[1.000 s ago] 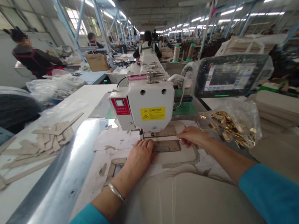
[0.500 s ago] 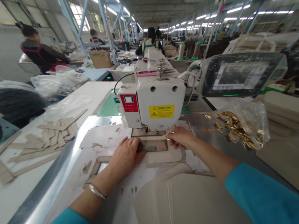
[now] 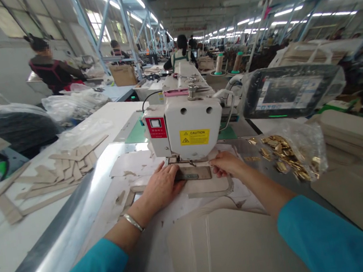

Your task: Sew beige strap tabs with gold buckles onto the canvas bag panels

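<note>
Below the white sewing machine head point(image 3: 196, 123) lies a sewing template with a dark rectangular plate point(image 3: 201, 173) on it. My left hand point(image 3: 163, 184) rests palm down, fingers stretched out, over the plate's left end. At the plate's right end, my right hand point(image 3: 225, 164) is closed in a pinch. What sits between its fingertips is too small to make out. A large beige panel point(image 3: 241, 242) spreads from the template toward me.
Beige strips point(image 3: 62, 170) are heaped on the white table to the left. On the right are gold metal pieces point(image 3: 282, 149) in a clear bag, stacked beige panels point(image 3: 352, 131) and a plastic-wrapped control screen point(image 3: 290, 91). Co-workers point(image 3: 52, 67) are farther back.
Both hands and the template with its dark plate have shifted right relative to the machine head. The left hand stays flat and the right hand stays pinched.
</note>
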{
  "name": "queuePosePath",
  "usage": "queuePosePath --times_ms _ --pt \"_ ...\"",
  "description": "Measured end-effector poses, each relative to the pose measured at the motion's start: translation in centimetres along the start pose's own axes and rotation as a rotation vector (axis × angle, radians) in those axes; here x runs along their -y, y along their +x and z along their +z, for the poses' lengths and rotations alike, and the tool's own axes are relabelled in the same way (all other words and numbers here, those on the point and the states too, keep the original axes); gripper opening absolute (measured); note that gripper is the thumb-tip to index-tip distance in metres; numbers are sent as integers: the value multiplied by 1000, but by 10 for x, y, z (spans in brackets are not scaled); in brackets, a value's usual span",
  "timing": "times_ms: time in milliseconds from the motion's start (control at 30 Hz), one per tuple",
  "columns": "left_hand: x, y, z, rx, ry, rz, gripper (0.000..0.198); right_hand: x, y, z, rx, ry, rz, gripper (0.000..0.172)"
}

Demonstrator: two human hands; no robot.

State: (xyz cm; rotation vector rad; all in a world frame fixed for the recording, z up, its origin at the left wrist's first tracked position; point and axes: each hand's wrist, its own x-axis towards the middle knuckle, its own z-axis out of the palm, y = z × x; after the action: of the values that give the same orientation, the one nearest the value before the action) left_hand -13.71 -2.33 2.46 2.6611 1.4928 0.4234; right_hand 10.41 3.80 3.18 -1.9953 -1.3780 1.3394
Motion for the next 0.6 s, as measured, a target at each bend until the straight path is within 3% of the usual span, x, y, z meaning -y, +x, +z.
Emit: queuePosePath --times_ms 200,400,600 --pt "-15 8 12 -32 -83 65 37 -10 -5 -21 -28 18 34 13" --pt "-26 9 22 -91 -80 141 23 -20 -10 -45 -49 36 59 12" --pt "-40 8 22 -85 -84 195 24 -37 -7 -67 -64 54 52 13"
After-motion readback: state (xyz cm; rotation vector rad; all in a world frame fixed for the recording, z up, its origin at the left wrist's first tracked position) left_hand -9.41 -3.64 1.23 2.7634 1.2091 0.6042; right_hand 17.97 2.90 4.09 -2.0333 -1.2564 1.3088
